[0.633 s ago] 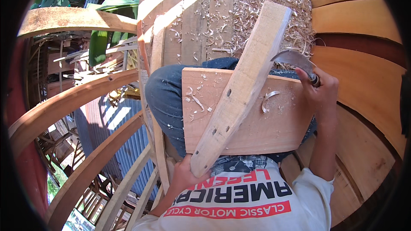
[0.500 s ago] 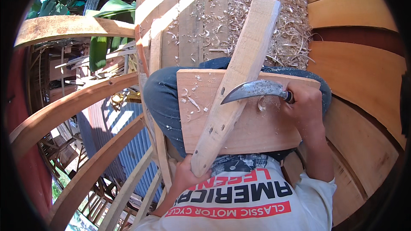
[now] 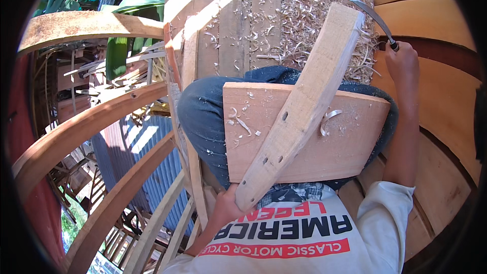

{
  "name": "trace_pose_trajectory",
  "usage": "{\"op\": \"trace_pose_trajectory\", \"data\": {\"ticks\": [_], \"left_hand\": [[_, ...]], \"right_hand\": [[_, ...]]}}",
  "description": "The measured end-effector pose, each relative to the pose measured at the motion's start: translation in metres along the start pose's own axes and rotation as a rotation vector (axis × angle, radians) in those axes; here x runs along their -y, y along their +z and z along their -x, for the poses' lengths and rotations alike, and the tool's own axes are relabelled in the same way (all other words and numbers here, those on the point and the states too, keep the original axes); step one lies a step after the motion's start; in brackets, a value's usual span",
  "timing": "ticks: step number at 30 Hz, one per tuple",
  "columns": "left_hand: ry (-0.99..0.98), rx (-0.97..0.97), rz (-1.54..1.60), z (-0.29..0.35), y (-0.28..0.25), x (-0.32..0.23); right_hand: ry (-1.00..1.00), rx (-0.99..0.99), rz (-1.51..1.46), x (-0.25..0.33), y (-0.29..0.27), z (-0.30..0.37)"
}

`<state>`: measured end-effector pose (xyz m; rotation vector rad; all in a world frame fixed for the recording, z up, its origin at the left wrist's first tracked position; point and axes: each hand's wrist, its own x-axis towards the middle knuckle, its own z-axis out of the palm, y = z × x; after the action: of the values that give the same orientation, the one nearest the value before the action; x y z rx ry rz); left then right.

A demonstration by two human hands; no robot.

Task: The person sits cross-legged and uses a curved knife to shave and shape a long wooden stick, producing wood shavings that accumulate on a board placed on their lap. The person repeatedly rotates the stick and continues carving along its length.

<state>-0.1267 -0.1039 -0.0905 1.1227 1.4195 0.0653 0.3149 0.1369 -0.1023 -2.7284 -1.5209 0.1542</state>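
Note:
A thick length of timber [image 3: 309, 89] with several dark holes near its lower end lies aslant across my lap. My left hand [image 3: 227, 207] is closed round its near end, close to my waist; the fingers are partly hidden behind the wood. Under the timber, a flat wooden board [image 3: 324, 144] rests on my crossed legs, with a few curled shavings on it. Out to the right, my right hand [image 3: 403, 61] grips the black handle of a curved machete [image 3: 375, 16]. Its blade points up and left, to the right of the timber's far end.
Shavings [image 3: 324, 0] cover the plank floor [image 3: 236, 20] ahead. Wide curved planks [image 3: 431, 91] form a wall on my right. Curved wooden ribs [image 3: 91, 116] stand at left, with a drop beyond them to corrugated metal sheets [image 3: 157, 157] and stacked lumber.
My right hand has swung the machete up and right, off the middle of the timber. The timber, board and my left hand appear slightly farther right in view; the left grip stays.

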Motion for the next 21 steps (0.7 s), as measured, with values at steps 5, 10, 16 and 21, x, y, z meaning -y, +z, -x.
{"op": "trace_pose_trajectory", "data": {"ticks": [5, 10, 16, 21], "left_hand": [[0.036, 0.052, 0.013, -0.006, -0.003, 0.001], [0.077, 0.089, 0.026, -0.007, -0.010, -0.005], [0.065, 0.202, 0.162, -0.005, -0.019, -0.015], [0.051, 0.407, 0.581, -0.011, -0.017, 0.010]], "right_hand": [[0.020, -0.047, -0.164, -0.028, 0.019, -0.024], [-0.006, 0.025, -0.315, -0.020, 0.025, 0.002], [-0.005, -0.004, -0.485, -0.041, 0.037, 0.018], [0.016, 0.082, -0.639, -0.069, 0.062, 0.023]]}}
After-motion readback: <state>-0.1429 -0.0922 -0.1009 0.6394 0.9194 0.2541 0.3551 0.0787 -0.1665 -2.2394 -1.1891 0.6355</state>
